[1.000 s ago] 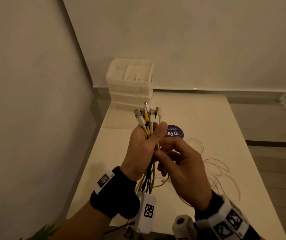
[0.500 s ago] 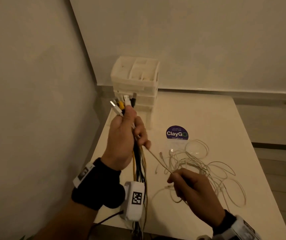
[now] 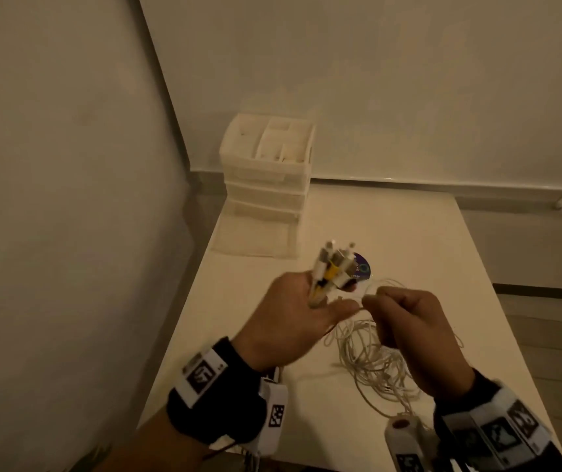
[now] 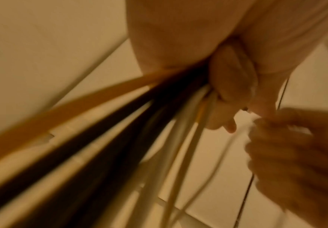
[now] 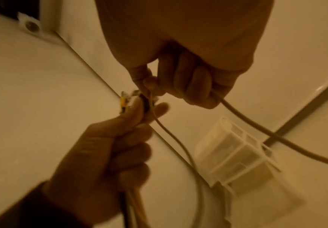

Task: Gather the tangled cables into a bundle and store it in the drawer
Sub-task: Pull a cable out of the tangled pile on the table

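Note:
My left hand (image 3: 293,315) grips a bunch of cables (image 3: 332,267) over the table, their white and yellow plugs sticking up past my fingers. The wrist view shows black, orange and white cords (image 4: 120,131) running down from my left hand (image 4: 227,86). Right beside it my right hand (image 3: 405,315) pinches a thin white cable (image 5: 171,134) between thumb and fingertips near the plugs (image 5: 127,101). A tangle of white cables (image 3: 371,362) lies on the table under my right hand. The white drawer unit (image 3: 267,168) stands at the far left corner, its bottom drawer (image 3: 255,238) pulled out.
A round purple sticker (image 3: 363,269) lies on the white table (image 3: 409,233) behind my hands. Walls close in on the left and the back. The table's right edge drops to the floor (image 3: 545,335).
My left hand has come down and rightwards with the bunch. My right hand has risen from the table with the thin white cable and now meets the left one.

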Action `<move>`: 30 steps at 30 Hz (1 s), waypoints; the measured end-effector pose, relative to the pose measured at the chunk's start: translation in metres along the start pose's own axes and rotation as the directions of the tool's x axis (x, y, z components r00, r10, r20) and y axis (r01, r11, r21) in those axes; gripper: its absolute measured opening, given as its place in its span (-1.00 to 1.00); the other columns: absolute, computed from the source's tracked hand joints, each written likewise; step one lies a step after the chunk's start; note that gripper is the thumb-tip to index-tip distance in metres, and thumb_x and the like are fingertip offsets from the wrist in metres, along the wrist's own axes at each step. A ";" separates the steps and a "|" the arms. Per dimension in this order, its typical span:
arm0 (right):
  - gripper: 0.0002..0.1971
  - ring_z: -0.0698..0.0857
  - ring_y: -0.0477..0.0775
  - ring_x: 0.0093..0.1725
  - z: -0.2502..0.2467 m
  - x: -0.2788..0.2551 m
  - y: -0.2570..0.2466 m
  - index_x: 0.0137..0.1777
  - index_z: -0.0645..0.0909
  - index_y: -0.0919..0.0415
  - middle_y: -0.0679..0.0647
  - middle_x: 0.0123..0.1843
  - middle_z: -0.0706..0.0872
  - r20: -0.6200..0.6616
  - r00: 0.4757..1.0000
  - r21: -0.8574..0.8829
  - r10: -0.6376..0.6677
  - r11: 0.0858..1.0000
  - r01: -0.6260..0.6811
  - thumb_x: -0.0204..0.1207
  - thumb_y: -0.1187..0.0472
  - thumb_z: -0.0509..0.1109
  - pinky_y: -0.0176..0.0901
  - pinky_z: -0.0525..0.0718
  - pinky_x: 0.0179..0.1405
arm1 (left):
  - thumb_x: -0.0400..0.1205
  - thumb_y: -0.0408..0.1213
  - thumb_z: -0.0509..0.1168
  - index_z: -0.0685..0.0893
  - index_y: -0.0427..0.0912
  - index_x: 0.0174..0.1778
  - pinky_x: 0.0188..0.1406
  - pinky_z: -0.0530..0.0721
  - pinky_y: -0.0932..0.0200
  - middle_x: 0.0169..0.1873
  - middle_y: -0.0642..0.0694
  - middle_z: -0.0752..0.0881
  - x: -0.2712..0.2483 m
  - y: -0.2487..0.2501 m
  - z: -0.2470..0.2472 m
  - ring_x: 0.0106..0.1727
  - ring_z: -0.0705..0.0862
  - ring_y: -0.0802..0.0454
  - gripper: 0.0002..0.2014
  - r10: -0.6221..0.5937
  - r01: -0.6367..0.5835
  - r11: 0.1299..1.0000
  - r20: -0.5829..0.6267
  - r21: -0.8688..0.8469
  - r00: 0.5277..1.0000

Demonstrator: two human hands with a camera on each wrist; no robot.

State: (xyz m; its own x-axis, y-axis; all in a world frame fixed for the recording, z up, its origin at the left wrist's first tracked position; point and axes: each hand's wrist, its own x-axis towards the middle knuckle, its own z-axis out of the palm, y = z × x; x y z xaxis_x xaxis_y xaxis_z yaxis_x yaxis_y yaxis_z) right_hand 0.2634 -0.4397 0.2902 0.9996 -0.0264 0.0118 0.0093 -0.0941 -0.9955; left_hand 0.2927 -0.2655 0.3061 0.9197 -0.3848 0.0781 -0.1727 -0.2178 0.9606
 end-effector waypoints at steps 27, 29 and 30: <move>-0.65 0.49 -0.10 -0.44 -0.029 0.007 0.056 -0.47 0.56 0.29 0.16 -0.51 0.56 -0.087 0.994 -0.254 -0.064 0.966 0.040 0.56 0.26 0.43 -0.26 0.46 -0.34 | 0.57 -0.04 0.44 0.72 -0.21 -0.16 -0.56 0.41 0.08 -0.50 0.08 0.61 0.019 -0.020 -0.059 -0.61 0.35 0.06 -0.74 0.011 -0.100 0.991 -0.684 -0.090 0.730; -0.65 0.45 -0.08 -0.45 -0.033 0.018 0.043 -0.46 0.52 0.42 0.30 -0.50 0.53 -0.071 0.992 -0.286 -0.102 0.955 0.078 0.54 0.33 0.44 -0.29 0.42 -0.38 | 0.55 -0.11 0.45 0.57 -0.40 -0.37 -0.56 0.43 0.05 -0.55 -0.07 0.51 0.015 -0.010 -0.041 -0.59 0.34 0.04 -0.60 0.091 -0.112 0.994 -0.676 0.013 0.731; -0.66 0.43 -0.08 -0.46 -0.033 0.024 0.035 -0.45 0.51 0.44 0.32 -0.50 0.51 -0.053 0.992 -0.299 -0.112 0.950 0.092 0.53 0.35 0.44 -0.29 0.40 -0.39 | 0.55 -0.15 0.45 0.49 -0.38 -0.46 -0.55 0.43 0.09 -0.61 -0.08 0.43 0.014 -0.003 -0.030 -0.60 0.33 0.06 -0.56 0.127 -0.120 0.991 -0.636 0.053 0.761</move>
State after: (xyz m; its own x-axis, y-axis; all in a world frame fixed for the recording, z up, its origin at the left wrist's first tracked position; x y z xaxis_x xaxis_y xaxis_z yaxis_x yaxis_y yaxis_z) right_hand 0.2867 -0.4770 0.2583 0.9893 -0.0687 0.1286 0.0921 -0.3897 -0.9163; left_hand 0.3168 -0.2428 0.3120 0.9024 0.2502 0.3508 -0.3007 -0.2173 0.9286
